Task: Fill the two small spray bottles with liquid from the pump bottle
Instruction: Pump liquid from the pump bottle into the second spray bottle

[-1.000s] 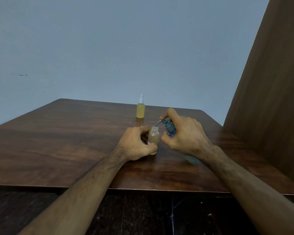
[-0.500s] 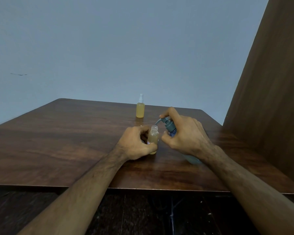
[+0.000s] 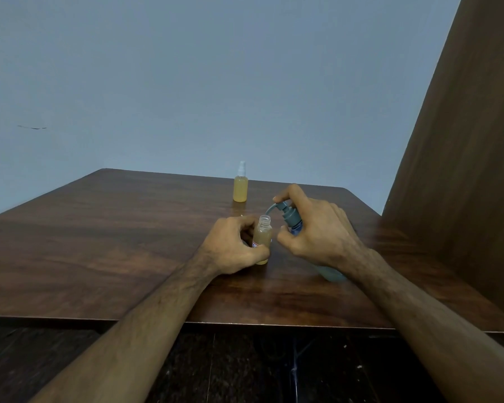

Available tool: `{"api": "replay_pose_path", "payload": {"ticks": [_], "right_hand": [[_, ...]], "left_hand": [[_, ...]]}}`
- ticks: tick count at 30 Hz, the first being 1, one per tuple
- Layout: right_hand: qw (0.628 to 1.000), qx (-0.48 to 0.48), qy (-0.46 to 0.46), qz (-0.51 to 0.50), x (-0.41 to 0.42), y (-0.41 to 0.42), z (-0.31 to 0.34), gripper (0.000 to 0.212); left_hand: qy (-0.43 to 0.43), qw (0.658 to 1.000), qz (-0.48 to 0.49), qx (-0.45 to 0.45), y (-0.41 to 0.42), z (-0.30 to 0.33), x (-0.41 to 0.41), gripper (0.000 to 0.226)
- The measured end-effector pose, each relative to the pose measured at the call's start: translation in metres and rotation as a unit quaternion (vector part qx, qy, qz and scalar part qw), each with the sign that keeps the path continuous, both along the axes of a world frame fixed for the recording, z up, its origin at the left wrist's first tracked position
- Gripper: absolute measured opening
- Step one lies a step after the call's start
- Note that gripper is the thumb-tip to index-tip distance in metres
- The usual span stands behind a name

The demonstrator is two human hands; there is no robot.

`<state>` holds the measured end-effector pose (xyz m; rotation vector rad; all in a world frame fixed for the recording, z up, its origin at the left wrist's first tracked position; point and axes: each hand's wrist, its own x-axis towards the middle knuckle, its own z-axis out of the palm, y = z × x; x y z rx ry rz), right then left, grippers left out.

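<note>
Two bottles sit in your grip on the table (image 3: 99, 242). Your right hand (image 3: 320, 237) wraps the tilted pump bottle (image 3: 293, 221), forefinger on the pump head, spout over the open bottle (image 3: 262, 239). Your left hand (image 3: 230, 248) curls closed around that uncapped bottle, standing near the front edge. Your palm hides most of the pump bottle's body. Farther back stands the capped bottle (image 3: 240, 187), full of yellow liquid.
</note>
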<state>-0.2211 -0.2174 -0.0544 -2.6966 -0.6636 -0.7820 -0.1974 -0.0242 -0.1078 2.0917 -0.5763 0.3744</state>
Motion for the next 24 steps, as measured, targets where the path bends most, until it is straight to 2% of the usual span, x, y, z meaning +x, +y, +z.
{"api": "replay_pose_path", "payload": {"ticks": [24], "right_hand": [[1.0, -0.002, 0.001, 0.004, 0.0005, 0.0003, 0.0009, 0.043]], "left_hand": [[0.002, 1.0, -0.002, -0.004, 0.0, -0.0003, 0.0, 0.015]]}}
